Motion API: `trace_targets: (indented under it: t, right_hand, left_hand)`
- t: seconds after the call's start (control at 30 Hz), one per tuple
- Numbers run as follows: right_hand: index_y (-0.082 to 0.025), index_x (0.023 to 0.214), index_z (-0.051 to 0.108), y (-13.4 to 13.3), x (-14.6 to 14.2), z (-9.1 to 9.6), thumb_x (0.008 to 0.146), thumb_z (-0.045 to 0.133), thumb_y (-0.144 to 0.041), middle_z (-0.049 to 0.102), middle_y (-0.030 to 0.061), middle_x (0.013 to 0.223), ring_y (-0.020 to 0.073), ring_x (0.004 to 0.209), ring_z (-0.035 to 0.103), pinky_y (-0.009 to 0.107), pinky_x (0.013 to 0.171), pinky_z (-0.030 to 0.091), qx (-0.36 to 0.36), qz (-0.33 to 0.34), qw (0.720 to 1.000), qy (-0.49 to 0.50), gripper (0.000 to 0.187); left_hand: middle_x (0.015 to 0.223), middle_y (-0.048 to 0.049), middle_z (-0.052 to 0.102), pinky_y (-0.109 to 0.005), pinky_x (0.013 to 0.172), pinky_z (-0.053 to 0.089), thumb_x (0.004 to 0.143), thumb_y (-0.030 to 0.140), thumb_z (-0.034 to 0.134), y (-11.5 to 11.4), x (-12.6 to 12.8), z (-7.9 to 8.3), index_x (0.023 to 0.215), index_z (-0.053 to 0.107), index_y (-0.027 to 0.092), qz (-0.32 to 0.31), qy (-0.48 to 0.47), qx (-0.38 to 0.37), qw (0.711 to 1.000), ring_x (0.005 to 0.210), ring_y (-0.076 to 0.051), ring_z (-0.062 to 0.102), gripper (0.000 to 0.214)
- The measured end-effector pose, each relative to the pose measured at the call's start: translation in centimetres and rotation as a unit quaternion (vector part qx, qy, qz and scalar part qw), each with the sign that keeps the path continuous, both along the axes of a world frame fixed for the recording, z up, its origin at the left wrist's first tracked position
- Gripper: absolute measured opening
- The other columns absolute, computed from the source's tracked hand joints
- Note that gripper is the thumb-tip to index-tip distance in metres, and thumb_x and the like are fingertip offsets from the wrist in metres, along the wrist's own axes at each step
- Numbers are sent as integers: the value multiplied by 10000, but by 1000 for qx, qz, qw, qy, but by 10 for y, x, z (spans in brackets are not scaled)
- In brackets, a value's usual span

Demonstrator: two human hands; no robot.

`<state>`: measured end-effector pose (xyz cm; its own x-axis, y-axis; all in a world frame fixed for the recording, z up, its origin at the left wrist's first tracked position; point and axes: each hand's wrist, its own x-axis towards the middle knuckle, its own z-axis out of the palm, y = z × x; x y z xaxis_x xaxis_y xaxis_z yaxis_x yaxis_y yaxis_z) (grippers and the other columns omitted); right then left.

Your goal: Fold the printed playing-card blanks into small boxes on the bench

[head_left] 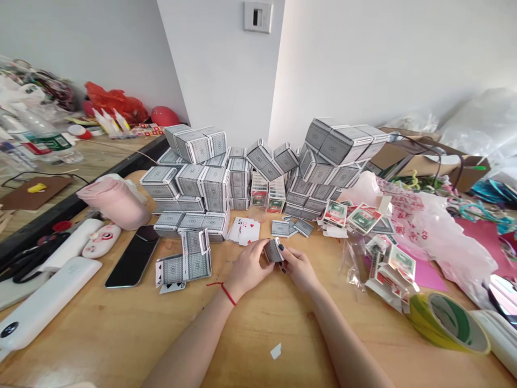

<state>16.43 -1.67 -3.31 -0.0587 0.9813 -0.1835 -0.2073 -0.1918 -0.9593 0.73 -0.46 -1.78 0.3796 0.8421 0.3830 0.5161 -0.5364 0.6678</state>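
Note:
Between my two hands, just above the table's middle, is a small stack of grey-backed playing cards (pixel 273 251). My left hand (pixel 250 267) grips its left side, with a red string around the wrist. On its right side, my right hand (pixel 297 264) has its dark-nailed fingers closed on it. Beyond the hands lie face-up playing cards (pixel 244 230) and some loose grey-backed cards (pixel 301 227). To the left, an L-shaped grey-backed card piece (pixel 196 257) rests on a few cards. Large stacks of grey card blocks (pixel 216 188) rise behind.
On the right are torn card boxes (pixel 399 267), a yellow tape roll (pixel 448 323) and a crumpled plastic bag (pixel 436 226). A black phone (pixel 133 256), a white power bank (pixel 48 307) and a pink roll (pixel 115 199) lie left. A paper scrap (pixel 276 351) sits in front.

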Motion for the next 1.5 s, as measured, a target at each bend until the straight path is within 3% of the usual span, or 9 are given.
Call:
trace_targets:
  t: [0.17, 0.4, 0.6, 1.0, 1.17, 1.3, 1.5]
  right_hand:
    - [-155, 636, 585, 0, 2, 0, 700, 581, -492, 437, -27, 473, 84, 428, 325, 233, 436, 231, -22, 10, 999, 22, 343]
    - [-137, 624, 618, -2, 0, 3, 718, 554, -492, 381, -36, 447, 79, 423, 316, 221, 409, 228, 33, -9, 995, -91, 374]
    - [-141, 858, 681, -4, -4, 4, 697, 564, -494, 494, -14, 525, 82, 437, 320, 216, 406, 243, 41, -56, 991, -115, 405]
    - [-131, 878, 683, -6, -7, 8, 680, 588, -475, 539, -3, 530, 73, 406, 322, 214, 388, 247, 30, -103, 989, -104, 408]
    - [-135, 730, 668, -4, -6, 4, 685, 576, -498, 466, -24, 446, 80, 378, 331, 218, 374, 249, 32, -92, 990, -98, 377]
    - [-144, 589, 618, -2, -6, 1, 725, 526, -515, 440, -17, 430, 97, 404, 385, 232, 411, 320, 50, -94, 993, -48, 406]
    - [-166, 919, 659, -3, -8, 3, 694, 599, -448, 626, 47, 671, 152, 566, 521, 272, 529, 428, 72, -80, 994, -28, 366]
  left_hand:
    - [1108, -63, 566, -356, 858, 478, 685, 157, 591, 0, -1, -1, 1143, 437, 211, -4, 1, 16, 1000, 992, -193, 562, 486]
    - [1088, -66, 578, -373, 850, 475, 663, 154, 614, 1, -2, -2, 1120, 453, 209, 0, 14, 24, 1000, 959, -200, 573, 487]
    - [1084, -65, 581, -378, 850, 470, 685, 172, 595, 1, -1, -1, 1111, 458, 209, -8, 6, -2, 1000, 959, -206, 572, 448]
    - [1090, -55, 575, -347, 842, 474, 680, 175, 596, -1, 2, -3, 1109, 455, 206, 0, -14, -7, 1000, 968, -186, 560, 453]
    - [1099, -62, 562, -364, 853, 469, 683, 168, 595, 0, 3, -3, 1105, 460, 208, -4, -19, -17, 1000, 969, -191, 556, 445]
    - [1100, -73, 552, -362, 840, 475, 685, 160, 593, 1, 2, -4, 1125, 452, 205, 12, -28, -26, 999, 943, -186, 565, 465]
    - [1086, -87, 558, -364, 819, 480, 680, 156, 602, 3, 0, -5, 1113, 469, 193, 32, -43, -17, 998, 939, -192, 565, 454]
